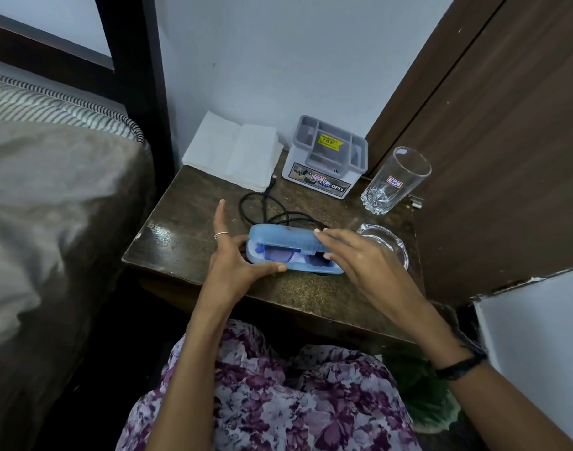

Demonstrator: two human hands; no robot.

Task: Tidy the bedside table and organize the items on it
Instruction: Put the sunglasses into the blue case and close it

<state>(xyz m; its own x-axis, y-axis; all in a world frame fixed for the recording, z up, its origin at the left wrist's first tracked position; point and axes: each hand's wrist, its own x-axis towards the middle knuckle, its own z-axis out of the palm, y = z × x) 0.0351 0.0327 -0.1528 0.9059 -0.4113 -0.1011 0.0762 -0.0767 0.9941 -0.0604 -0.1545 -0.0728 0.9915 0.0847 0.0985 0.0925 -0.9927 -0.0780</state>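
Note:
A blue glasses case (pixel 290 247) lies near the front of the dark bedside table (pixel 187 222), its lid partly open with glasses visible inside. My left hand (pixel 236 255) holds the case's left end, thumb along its front edge and index finger pointing up. My right hand (pixel 353 252) rests flat on the lid's right part with straight fingers. A black cable (pixel 262 206) lies coiled behind the case. A stack of white tissues (pixel 233 151), a grey organizer box (pixel 327 157), a tall glass (pixel 396 180) and a clear glass ashtray (pixel 386 242) stand on the table.
A bed with a grey cover (pixel 57 222) and a dark frame post (pixel 138 76) borders the table on the left. A brown wooden door (pixel 490 141) stands on the right. The wall is directly behind the table.

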